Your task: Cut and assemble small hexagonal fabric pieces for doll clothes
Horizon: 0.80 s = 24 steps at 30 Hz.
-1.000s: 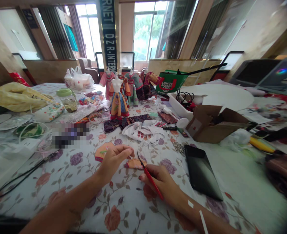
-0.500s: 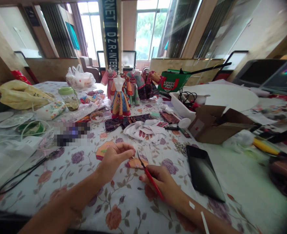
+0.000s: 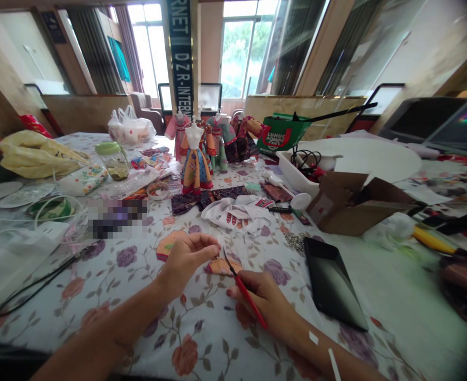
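Above the middle of the flowered tablecloth, my left hand is closed in a pinch, thumb against fingertips; whatever sits between them is too small to make out. My right hand is wrapped round slim red tweezers, whose dark, thin tip points up and away, close to my left fingertips. Under the tip lies a small orange cloth piece with a red edge. Another orange cloth piece, printed and red-edged, rests just left of my left hand, partly covered by it.
Small dressed mannequins stand at the back centre. A white printed plastic wrapper lies beyond my hands. To the right are a black phone, an open cardboard box and a white bin. A white power strip with cables sits left.
Both hands and the tweezers stay nearly still; only a very slight shift of the whole view shows.
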### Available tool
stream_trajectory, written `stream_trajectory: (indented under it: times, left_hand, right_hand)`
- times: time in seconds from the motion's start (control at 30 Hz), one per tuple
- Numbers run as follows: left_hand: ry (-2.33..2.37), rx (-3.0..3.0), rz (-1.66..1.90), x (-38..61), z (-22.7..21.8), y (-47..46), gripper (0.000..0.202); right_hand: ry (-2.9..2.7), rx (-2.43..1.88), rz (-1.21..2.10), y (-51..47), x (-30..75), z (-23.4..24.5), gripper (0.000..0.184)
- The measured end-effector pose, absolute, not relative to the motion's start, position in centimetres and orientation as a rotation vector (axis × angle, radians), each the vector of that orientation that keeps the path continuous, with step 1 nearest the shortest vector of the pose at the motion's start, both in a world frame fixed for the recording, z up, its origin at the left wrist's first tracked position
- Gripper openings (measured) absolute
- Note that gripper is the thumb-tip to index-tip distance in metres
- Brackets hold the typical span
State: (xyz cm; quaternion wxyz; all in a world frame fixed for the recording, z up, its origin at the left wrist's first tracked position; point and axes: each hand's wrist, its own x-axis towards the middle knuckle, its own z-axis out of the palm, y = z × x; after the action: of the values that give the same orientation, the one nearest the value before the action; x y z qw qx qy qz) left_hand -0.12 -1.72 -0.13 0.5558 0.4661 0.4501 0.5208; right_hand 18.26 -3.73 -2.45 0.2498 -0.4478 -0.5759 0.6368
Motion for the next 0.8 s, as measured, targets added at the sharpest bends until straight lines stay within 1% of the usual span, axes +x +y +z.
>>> stream_trajectory:
  times: [0.47,0.7,0.8]
  left_hand:
    - [1.038,1.078,1.230,-0.18,-0.20,-1.78,0.014]
    - [0.996,1.032,1.203,-0.25,-0.30,-1.58,0.013]
    - [0.976,0.995,1.195,-0.27,-0.38,-1.58,0.013]
  right_hand:
    - [-1.633,-1.261,1.675,-3.59,18.35,-2.72,0.037]
    - [-1.512,-1.218,1.772,-3.62,18.25,-2.70,0.042]
    - [-1.544,-1.203,1.757,-3.66,18.27,-2.47,0.043]
